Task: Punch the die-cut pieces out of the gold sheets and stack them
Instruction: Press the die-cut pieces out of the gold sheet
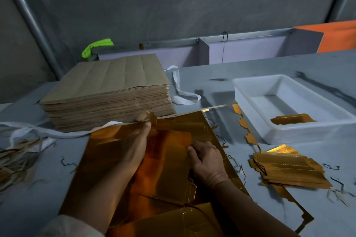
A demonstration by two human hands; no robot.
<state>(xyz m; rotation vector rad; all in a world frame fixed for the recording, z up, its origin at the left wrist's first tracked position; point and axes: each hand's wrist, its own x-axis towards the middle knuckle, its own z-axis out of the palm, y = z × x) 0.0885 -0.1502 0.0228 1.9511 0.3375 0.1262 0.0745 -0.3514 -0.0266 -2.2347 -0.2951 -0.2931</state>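
The gold sheet [107, 152] lay on the grey worktop [289, 63] at the middle of its near edge. The left hand [137, 144] lay flat on it, fingers stretched toward the sheet's far edge, pressing it down. The right hand [207, 161], just beside it, had its fingers curled, pinching the edge of a die-cut piece [169, 146] partly lifted from the sheet.

Toward the near right corner sat a stack of punched gold pieces [289, 169], with a jagged gold offcut strip [247, 131] between it and the sheet. Beyond it, by the right edge, a white plastic tray [256, 98] held a few more gold pieces [290, 119]. A tall pile of brown-backed sheets [107, 86] stood at the far left, a white strap [178, 90] beside it. Thin paper trimmings [15, 159] lay at the left edge.
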